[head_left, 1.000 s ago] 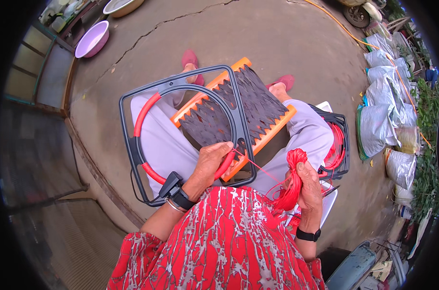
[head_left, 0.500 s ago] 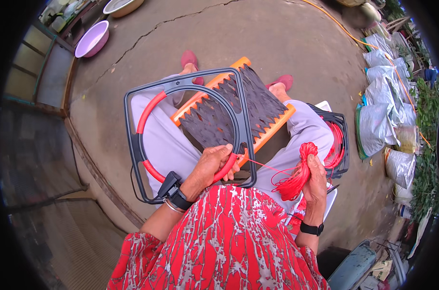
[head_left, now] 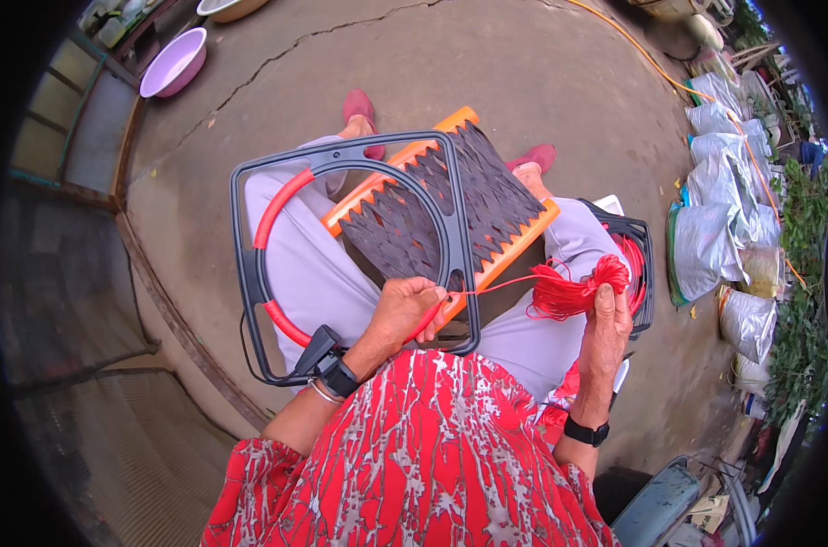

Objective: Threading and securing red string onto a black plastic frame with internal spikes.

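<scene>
A dark plastic frame [head_left: 457,202], square outside with a round ring within, leans over my lap. Red cord wrapping [head_left: 282,208] covers parts of its ring in separate bands. My left hand [head_left: 405,310] is closed on the ring at its lower right, thumb and finger pinching the cord at the end of a red band. From there a thin strand of red cord runs to a looped bundle of red cord [head_left: 569,290]. My right hand [head_left: 607,326] grips that bundle near its gathered end, over my right thigh.
In front of me stands an orange stool frame [head_left: 514,239] with dark woven strapping. Beside my right leg are stacked dark frames [head_left: 646,264] with red cord. Silvery sacks [head_left: 705,237] line the right side; a purple basin [head_left: 174,64] sits far left.
My right hand has moved up and slightly right, swinging the bundle's loose loops to the left. The strand looks straighter. My left hand stays at the ring.
</scene>
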Tool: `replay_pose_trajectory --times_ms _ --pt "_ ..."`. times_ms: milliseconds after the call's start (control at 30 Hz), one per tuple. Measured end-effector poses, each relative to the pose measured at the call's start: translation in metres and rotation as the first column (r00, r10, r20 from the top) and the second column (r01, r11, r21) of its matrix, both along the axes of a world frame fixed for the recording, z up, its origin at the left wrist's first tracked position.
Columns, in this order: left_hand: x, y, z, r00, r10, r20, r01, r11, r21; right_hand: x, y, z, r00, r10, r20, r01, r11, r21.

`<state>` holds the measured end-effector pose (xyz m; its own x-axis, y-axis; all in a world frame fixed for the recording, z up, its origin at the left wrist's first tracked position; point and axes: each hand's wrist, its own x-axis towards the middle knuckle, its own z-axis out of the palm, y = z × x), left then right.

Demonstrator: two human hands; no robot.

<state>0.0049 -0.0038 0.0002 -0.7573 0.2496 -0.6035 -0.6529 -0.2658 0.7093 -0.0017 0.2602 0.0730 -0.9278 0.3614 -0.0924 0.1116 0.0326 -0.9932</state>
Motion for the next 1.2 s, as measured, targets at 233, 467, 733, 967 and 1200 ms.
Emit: replay_pose_trajectory --times_ms 233,467,733,967,1200 --pt "-0.004 0.001 0.004 0.996 -0.079 0.039 0.082 0.993 -0.085 -0.002 -0.007 0.011 0.966 0.177 0.188 -0.099 0.927 -0.363" --pt "-0.003 0.005 0.007 0.998 0.043 -0.050 -0.049 0.991 -0.128 0.026 -0.054 0.003 0.734 0.579 0.356 -0.550 0.814 -0.188" --pt "-0.003 0.011 -0.004 0.969 0.106 -0.221 -0.160 0.956 -0.246 0.010 -0.075 0.003 0.640 0.596 0.484 -0.768 0.515 0.380" --pt "-0.007 0.018 0.002 0.934 0.245 -0.260 -0.314 0.910 -0.271 -0.020 -0.127 -0.041 0.799 0.540 0.263 -0.524 0.413 0.745" --pt "-0.007 0.012 -0.007 0.928 0.346 -0.140 -0.371 0.894 -0.251 -0.009 -0.121 -0.032 0.793 0.598 0.121 -0.448 0.437 0.780"
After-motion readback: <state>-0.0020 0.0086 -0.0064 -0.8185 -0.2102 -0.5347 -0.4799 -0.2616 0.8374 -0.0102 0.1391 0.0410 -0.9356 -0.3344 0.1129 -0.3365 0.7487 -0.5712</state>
